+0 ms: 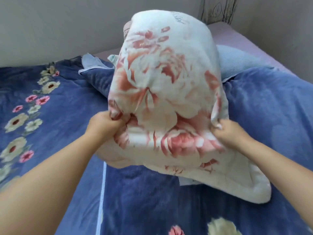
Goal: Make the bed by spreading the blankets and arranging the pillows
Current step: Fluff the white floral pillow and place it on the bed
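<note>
Over blanket [169,200], hands clenching pillow [166,82]

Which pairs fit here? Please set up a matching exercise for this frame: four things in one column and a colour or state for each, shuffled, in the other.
Things:
1. floral pillow
2. blanket
3. left hand
4. sheet

Colours or states:
A. pale lilac, bare at the far corner of the bed
B. white with pink-red flowers, held up
C. clenched on the pillow's lower left corner
D. dark blue, spread over the bed

Pairs: 1-B, 2-D, 3-C, 4-A
</note>
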A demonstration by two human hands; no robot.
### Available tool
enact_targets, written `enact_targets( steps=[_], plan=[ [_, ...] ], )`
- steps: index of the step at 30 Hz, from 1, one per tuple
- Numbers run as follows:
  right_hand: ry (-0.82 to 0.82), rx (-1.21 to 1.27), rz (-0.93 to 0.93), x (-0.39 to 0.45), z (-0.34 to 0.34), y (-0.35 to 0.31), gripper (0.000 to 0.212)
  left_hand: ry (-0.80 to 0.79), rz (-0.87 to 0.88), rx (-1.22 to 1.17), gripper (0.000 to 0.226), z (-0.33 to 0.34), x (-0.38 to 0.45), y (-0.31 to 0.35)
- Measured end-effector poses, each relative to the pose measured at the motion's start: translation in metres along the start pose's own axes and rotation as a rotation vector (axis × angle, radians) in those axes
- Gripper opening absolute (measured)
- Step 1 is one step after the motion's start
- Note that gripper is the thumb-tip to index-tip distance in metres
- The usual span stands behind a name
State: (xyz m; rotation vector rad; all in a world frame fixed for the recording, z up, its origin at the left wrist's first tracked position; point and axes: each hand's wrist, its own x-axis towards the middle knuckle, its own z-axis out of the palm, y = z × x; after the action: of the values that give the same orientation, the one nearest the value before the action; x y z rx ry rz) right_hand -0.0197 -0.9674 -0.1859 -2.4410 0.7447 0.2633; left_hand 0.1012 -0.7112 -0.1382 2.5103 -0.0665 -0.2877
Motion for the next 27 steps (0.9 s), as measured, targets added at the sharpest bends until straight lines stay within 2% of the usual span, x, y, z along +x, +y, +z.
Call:
enact_targets(
  steps=[2,3,6,7,8,9,10,11,12,14,16,17,20,22,23,24,27],
  plan=[
    [-0.225,-0.174,-0.048,-0.016,0.004,-0.006,0.028,-0.226,-0.081,0.179,0.068,-0.004,-0.008,-0.017],
    [-0.339,-0.248,-0.069,-0.022,0.005,-0.009,0.025,-0.322,-0.130,0.287,0.068,-0.005,-0.012,-0.024],
    [-0.698,-0.423,0.017,-0.025,-0.003,-0.013,0.017,-0.611,-0.122,0.716,0.047,-0.006,-0.017,-0.045],
    [-0.745,-0.434,0.082,-0.023,-0.011,-0.013,0.017,-0.687,-0.130,0.797,0.045,-0.010,-0.018,-0.045],
    [-0.683,-0.394,0.123,-0.019,-0.018,-0.012,0.018,-0.725,-0.139,0.796,0.052,-0.012,-0.017,-0.045],
    [-0.517,-0.300,0.136,-0.014,-0.024,-0.014,0.016,-0.751,-0.158,0.687,0.067,-0.017,-0.014,-0.044],
    [-0.280,-0.165,0.162,-0.001,-0.029,-0.010,0.020,-0.733,-0.181,0.475,0.081,-0.021,-0.011,-0.037],
    [-0.057,0.020,0.201,0.011,-0.034,-0.010,0.033,-0.612,-0.185,0.259,0.085,-0.024,-0.005,-0.029],
    [0.069,0.229,0.237,0.024,-0.036,-0.011,0.048,-0.462,-0.164,0.067,0.079,-0.026,0.001,-0.020],
    [0.120,0.626,0.256,0.040,-0.033,-0.022,0.083,-0.239,-0.156,-0.146,0.069,-0.023,0.020,-0.005],
    [0.089,0.805,0.283,0.043,-0.022,-0.039,0.099,-0.163,-0.147,-0.343,0.068,-0.010,0.036,0.006],
    [0.094,0.790,0.309,0.043,-0.015,-0.042,0.095,-0.132,-0.163,-0.413,0.071,-0.003,0.040,0.009],
    [0.246,0.767,0.406,0.043,0.000,-0.040,0.085,-0.028,-0.283,-0.495,0.084,0.014,0.043,0.003],
    [0.274,0.834,0.457,0.037,0.002,-0.038,0.085,-0.001,-0.324,-0.524,0.092,0.018,0.039,-0.001],
    [0.254,0.878,0.456,0.032,0.002,-0.039,0.082,0.005,-0.317,-0.555,0.089,0.017,0.036,-0.001],
    [0.233,0.931,0.459,0.025,0.004,-0.040,0.078,0.009,-0.305,-0.598,0.078,0.014,0.030,-0.002],
    [0.226,1.106,0.469,-0.003,0.006,-0.041,0.068,0.093,-0.228,-0.654,0.025,0.004,0.007,-0.006]
  ],
)
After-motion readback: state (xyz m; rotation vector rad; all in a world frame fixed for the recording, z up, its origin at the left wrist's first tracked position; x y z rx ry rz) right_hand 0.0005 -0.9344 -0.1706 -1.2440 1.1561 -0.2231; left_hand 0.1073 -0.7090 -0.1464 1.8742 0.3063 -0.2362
